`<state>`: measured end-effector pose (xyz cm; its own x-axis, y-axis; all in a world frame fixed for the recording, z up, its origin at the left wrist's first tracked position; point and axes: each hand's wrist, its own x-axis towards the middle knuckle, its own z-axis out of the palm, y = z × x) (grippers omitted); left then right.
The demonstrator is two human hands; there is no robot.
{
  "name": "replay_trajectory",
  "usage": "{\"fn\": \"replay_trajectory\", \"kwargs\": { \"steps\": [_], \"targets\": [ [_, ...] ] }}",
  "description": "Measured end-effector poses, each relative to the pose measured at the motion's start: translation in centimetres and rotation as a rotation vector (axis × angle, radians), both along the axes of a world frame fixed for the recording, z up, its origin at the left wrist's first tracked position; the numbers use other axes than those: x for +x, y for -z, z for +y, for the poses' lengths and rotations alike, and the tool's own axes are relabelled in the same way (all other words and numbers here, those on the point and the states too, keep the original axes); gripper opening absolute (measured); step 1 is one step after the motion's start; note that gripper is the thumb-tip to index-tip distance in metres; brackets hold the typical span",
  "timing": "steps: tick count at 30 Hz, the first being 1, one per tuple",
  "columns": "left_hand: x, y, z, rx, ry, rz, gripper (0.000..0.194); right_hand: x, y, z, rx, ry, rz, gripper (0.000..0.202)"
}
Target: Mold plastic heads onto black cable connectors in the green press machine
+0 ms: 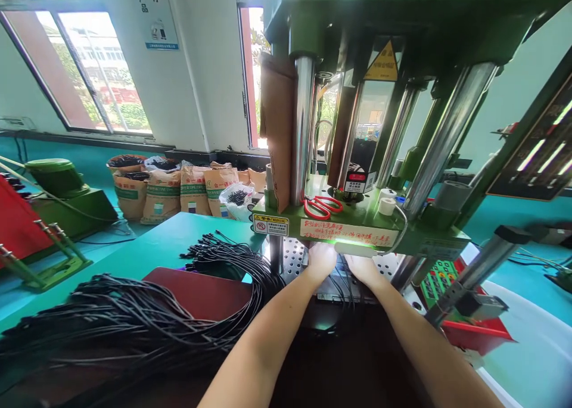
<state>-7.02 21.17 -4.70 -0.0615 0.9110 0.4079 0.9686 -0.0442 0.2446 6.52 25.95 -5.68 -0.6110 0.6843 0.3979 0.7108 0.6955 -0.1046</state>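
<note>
Both my arms reach forward under the platform of a green press machine (402,217). My left hand (322,262) is at the metal mould plate (328,292), its fingers hidden behind the platform's front edge. Beside it, my right hand (361,267) is at the same plate, its fingers hidden too. Several thin black cables (344,283) run from between my hands over the plate's front edge and hang down. On the platform above lie red-handled scissors (322,206).
Left of me, a large bundle of black cables (134,312) covers part of the green table (165,241) and a dark red board (201,292). Filled paper sacks (163,196) stand by the wall. At right are a control panel (440,286) and a red bin (478,330).
</note>
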Motion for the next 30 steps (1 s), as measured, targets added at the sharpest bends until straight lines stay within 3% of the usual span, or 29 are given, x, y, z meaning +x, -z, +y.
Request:
{"fn": "replay_trajectory", "kwargs": {
  "steps": [5, 9, 13, 19, 25, 30],
  "targets": [
    [-2.1, 0.8, -0.9, 0.011, 0.211, 0.062, 0.036, 1.0, 0.4, -0.3, -0.035, -0.108, -0.068, 0.035],
    [-3.0, 2.0, -0.6, -0.006, 0.287, 0.082, 0.045, 0.8, 0.6, 0.1, -0.056, -0.140, -0.089, 0.034],
    [-3.0, 2.5, 0.1, -0.072, 0.246, 0.034, 0.048, 0.4, 1.1, 0.6, -0.077, -0.131, -0.092, 0.034],
    [-2.7, 1.8, 0.4, -0.174, 0.212, -0.003, 0.047, -0.2, 1.0, 1.0, -0.101, -0.089, -0.075, 0.033],
    [-4.2, 1.3, -0.1, -0.231, 0.198, -0.013, 0.053, 1.5, 0.3, 0.7, -0.095, -0.085, -0.037, 0.034],
    [-4.6, 1.4, -0.4, -0.273, 0.147, -0.032, 0.052, 2.0, 0.9, 1.1, -0.108, -0.105, 0.013, 0.034]
  ]
}}
